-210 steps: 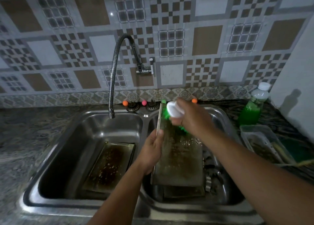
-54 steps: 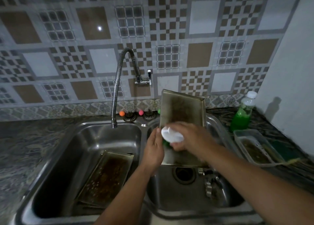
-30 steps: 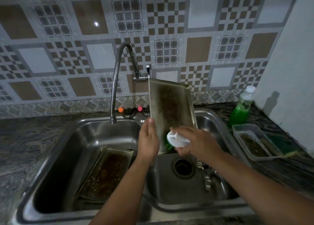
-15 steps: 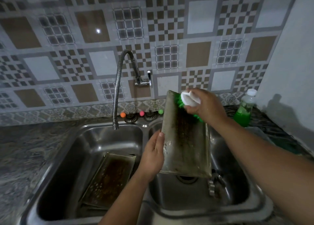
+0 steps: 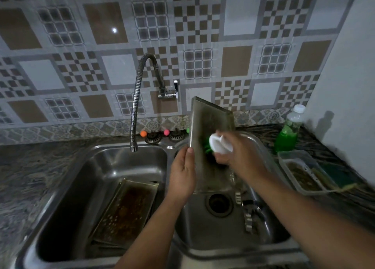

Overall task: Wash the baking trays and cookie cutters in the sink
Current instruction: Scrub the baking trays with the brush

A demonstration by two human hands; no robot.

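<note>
My left hand (image 5: pixel 182 173) held one baking tray (image 5: pixel 211 146) upright over the right basin, and my right hand (image 5: pixel 233 153) gripped the brush (image 5: pixel 220 144) against it. Another dirty tray (image 5: pixel 125 209) and the cookie cutters (image 5: pixel 248 218) waited unwashed.

Patterned tile wall (image 5: pixel 235 63); dim light — dark countertop (image 5: pixel 24 167).

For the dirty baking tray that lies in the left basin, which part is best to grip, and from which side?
Probably the raised far rim of the dirty baking tray, reached from above. It leans tilted in the left basin, so that short edge sits highest and free, while its near end is low.
</note>
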